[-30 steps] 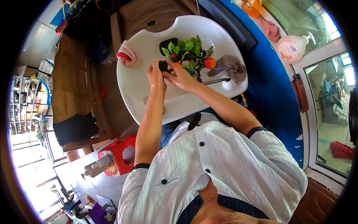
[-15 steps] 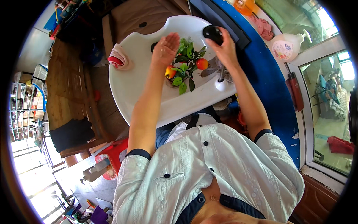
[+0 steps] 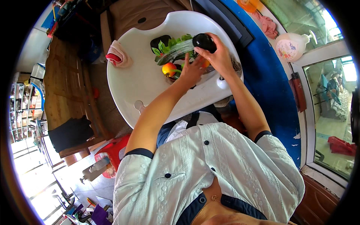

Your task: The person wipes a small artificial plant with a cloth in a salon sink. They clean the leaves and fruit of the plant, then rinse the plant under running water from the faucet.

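Observation:
My right hand [image 3: 222, 57] is wrapped round a black shower head [image 3: 204, 42]. From it a fan of water sprays leftward over a leafy green plant [image 3: 164, 59] in the white basin [image 3: 125, 93]. A red-and-yellow fruit [image 3: 169, 69] hangs at the plant's left side; another, orange, shows partly behind my left hand [image 3: 191, 72]. That hand reaches in among the leaves below the spray, its fingers spread, gripping nothing that I can see. My hand covers part of the plant's base.
A pink towel [image 3: 120, 55] hangs over the basin's left rim. Inside the basin lies a black patch [image 3: 160, 44]. To the right are a blue ledge [image 3: 275, 99] and a pump bottle [image 3: 293, 45] by the window. A wooden bench [image 3: 65, 90] stands left.
My left hand has turned from palm-up beside the plant and moved right and down into its leaves. The shower head has moved slightly left and down; its spray now crosses the plant.

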Motion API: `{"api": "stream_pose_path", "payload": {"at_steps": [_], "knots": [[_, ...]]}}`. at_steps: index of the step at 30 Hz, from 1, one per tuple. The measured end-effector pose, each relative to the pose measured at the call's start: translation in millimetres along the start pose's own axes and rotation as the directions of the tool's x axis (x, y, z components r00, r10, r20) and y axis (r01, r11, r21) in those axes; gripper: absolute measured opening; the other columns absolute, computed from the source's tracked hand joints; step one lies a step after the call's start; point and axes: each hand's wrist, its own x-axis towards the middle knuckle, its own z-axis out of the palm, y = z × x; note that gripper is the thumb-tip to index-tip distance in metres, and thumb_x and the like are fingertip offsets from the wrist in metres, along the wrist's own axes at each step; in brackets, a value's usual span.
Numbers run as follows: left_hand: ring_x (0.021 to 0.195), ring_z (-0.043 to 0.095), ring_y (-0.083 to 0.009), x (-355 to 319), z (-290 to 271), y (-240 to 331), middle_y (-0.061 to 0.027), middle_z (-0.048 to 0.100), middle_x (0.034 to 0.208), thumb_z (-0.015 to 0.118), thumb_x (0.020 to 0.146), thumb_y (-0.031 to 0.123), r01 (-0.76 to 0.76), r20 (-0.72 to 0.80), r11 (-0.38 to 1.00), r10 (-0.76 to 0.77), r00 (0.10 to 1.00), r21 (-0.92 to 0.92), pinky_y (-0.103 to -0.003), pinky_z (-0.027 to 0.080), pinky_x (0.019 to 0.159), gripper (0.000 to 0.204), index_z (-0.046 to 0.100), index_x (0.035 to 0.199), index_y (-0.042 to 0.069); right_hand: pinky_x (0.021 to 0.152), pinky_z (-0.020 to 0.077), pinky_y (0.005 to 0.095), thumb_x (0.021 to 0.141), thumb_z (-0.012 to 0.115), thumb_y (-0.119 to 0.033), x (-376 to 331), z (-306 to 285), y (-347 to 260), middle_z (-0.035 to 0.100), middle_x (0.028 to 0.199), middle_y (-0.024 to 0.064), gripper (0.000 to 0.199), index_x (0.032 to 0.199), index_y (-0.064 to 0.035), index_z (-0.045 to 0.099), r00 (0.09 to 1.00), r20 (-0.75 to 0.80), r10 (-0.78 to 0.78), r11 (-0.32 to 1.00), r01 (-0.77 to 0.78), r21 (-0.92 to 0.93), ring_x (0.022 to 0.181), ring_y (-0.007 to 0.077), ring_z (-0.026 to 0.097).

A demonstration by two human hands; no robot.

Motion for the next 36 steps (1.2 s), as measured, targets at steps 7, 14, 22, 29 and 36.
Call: {"api": "stream_pose_path", "payload": {"at_steps": [7,14,22,29,36], "knots": [[0.132,0.02,-0.0249,-17,-9,-61,-0.0023,0.03,0.139,0.073,0.065,0.036,0.409,0.248,0.91,-0.38,0.891,-0.073,-0.067,0.017,0.095,0.099,0.009,0.14,0.026,0.073,0.0485,0.0271,0.07,0.075,-0.026,-14,-28,33,0.062,0.092,0.0108,0.05,0.106,-0.0001,0.053,0.984,-0.04,0.176,0.958,-0.162,0.236,0.082,0.0171,0.061],[0.132,0.02,-0.0231,-32,-15,-71,0.0005,0.034,0.135,0.076,0.062,0.023,0.512,0.323,0.856,-0.467,0.823,-0.068,-0.067,0.016,0.097,0.096,0.017,0.138,0.019,0.075,0.0479,0.0267,0.071,0.074,-0.025,-14,-14,19,0.062,0.093,0.01,0.049,0.107,-0.0012,0.053,0.997,-0.077,0.004,0.998,0.001,0.062,0.083,0.0167,0.061],[0.132,0.02,-0.0207,-56,-15,-93,0.0015,0.033,0.136,0.076,0.06,0.013,0.594,0.345,0.798,-0.531,0.774,-0.103,-0.068,0.014,0.097,0.078,0.035,0.127,0.019,0.071,0.0488,0.0257,0.071,0.074,-0.025,-12,-9,22,0.061,0.092,0.009,0.048,0.107,-0.002,0.053,0.993,-0.118,0.028,0.994,-0.015,0.109,0.082,0.0159,0.06],[0.13,0.026,-0.0266,-58,-20,-92,-0.0091,0.05,0.123,0.077,0.062,0.014,0.713,0.35,0.619,-0.622,0.701,-0.329,-0.068,0.012,0.096,0.106,0.006,0.139,0.032,0.073,0.0482,0.0246,0.072,0.073,-0.024,-15,4,26,0.062,0.092,0.008,0.046,0.107,-0.0015,0.053,0.995,-0.099,-0.017,0.983,0.035,0.178,0.082,0.0152,0.06],[0.123,0.035,-0.0338,-48,-31,-76,-0.0093,0.057,0.112,0.073,0.068,0.034,0.632,0.251,0.76,-0.589,0.768,-0.151,-0.065,0.016,0.096,0.096,0.007,0.137,0.042,0.074,0.0479,0.0257,0.071,0.074,-0.023,-19,-1,30,0.062,0.092,0.0083,0.047,0.108,-0.0024,0.053,0.996,-0.085,0.03,0.985,-0.015,0.17,0.082,0.0153,0.06]]}}
